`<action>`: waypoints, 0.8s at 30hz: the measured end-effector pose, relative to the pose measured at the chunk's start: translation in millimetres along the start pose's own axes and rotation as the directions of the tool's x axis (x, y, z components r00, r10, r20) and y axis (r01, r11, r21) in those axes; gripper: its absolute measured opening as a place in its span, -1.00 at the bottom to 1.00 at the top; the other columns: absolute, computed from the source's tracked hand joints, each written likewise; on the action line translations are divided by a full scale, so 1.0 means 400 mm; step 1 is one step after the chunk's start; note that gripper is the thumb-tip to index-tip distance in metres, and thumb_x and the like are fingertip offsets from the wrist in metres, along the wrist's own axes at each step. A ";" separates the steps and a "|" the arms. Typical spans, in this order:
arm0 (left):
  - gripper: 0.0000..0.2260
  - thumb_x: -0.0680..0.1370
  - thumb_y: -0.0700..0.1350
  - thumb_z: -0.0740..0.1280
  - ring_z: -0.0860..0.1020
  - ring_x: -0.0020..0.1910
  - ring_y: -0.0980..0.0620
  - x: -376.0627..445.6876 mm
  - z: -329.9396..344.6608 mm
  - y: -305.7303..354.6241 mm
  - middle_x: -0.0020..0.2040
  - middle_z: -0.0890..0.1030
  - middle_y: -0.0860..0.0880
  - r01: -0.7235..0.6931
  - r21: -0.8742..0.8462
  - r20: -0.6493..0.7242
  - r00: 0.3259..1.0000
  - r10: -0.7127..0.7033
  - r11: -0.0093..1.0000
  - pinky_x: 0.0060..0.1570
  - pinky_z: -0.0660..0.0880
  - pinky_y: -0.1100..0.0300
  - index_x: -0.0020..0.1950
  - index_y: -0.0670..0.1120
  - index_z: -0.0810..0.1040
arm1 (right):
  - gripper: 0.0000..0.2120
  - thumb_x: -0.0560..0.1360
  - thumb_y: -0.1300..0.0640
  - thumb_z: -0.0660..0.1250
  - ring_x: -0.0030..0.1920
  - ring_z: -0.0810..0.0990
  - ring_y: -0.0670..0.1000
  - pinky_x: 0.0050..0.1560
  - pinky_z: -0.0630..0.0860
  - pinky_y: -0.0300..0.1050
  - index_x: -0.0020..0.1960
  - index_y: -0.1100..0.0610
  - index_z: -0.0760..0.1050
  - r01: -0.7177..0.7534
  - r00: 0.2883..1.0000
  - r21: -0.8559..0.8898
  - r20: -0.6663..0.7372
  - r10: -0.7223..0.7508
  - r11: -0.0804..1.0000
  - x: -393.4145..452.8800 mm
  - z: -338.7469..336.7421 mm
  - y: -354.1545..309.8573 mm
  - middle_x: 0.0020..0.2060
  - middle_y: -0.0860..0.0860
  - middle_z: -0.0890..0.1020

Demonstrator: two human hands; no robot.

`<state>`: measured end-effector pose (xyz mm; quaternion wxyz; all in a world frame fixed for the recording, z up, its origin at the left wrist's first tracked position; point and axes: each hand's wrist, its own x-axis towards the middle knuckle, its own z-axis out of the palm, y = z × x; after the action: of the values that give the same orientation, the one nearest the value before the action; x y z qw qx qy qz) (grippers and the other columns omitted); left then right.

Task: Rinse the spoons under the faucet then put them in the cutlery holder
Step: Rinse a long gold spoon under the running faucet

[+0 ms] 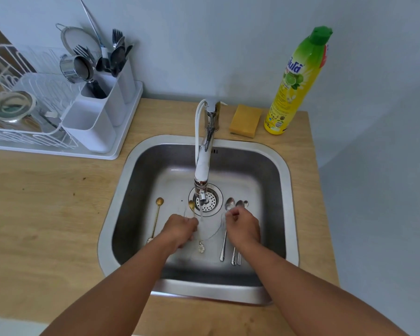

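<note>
Left hand [180,229] holds slim gold spoon [191,205] under running water.

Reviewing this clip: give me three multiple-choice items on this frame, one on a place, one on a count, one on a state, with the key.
1. Where is the sponge?
A. in the sink
B. on the counter beside the soap bottle
C. in the dish rack

2. How many gold spoons are in the sink?
A. two
B. four
C. none

3. The faucet is:
A. off
B. running
C. removed

Key: 1 B, it lies left of the bottle; 2 A, one lies at left, one is held by the left hand; 3 B, a stream falls from the spout.
</note>
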<state>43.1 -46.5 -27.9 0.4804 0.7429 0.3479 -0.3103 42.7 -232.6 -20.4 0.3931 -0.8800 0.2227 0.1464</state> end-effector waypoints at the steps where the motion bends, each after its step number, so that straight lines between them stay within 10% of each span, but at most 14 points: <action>1: -0.77 0.59 -0.08 0.38 0.44 -0.35 -0.06 -0.012 0.009 0.004 -0.32 0.63 -0.14 -0.020 -0.013 0.028 0.999 0.020 1.000 -0.47 0.24 0.24 -0.17 -0.20 0.66 | -0.89 0.57 -0.01 0.34 -0.07 0.65 0.01 -0.11 0.48 -0.17 -0.07 -0.03 0.62 0.027 0.997 0.057 0.076 -0.031 0.998 -0.002 0.004 -0.011 -0.15 -0.11 0.68; 7: -0.72 0.60 -0.12 0.39 0.31 -0.53 0.02 -0.062 0.045 0.014 -0.42 0.48 -0.08 -0.118 0.062 0.052 0.992 0.115 0.991 -0.56 0.19 0.30 -0.32 -0.11 0.60 | -0.90 0.54 0.03 0.47 -0.43 0.41 -0.06 -0.47 0.30 -0.25 -0.12 0.03 0.69 -0.196 0.891 0.283 0.452 0.050 0.939 -0.006 0.011 -0.061 -0.24 0.02 0.68; 24: -0.87 0.59 -0.03 0.47 0.54 -0.32 0.07 -0.072 0.011 0.021 -0.09 0.72 -0.01 -0.227 -0.174 -0.064 0.974 0.219 0.958 -0.55 0.39 0.27 0.11 0.01 0.67 | -0.82 0.62 0.07 0.37 -0.27 0.54 -0.14 -0.24 0.44 -0.25 -0.15 -0.01 0.66 0.025 0.851 0.142 0.517 -0.096 0.990 0.004 0.005 -0.063 -0.16 -0.07 0.68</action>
<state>33.2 -59.5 -2.5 0.5696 0.7376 0.2990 -0.2051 56.6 -216.5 -6.4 0.4998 -0.7861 0.0889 0.3526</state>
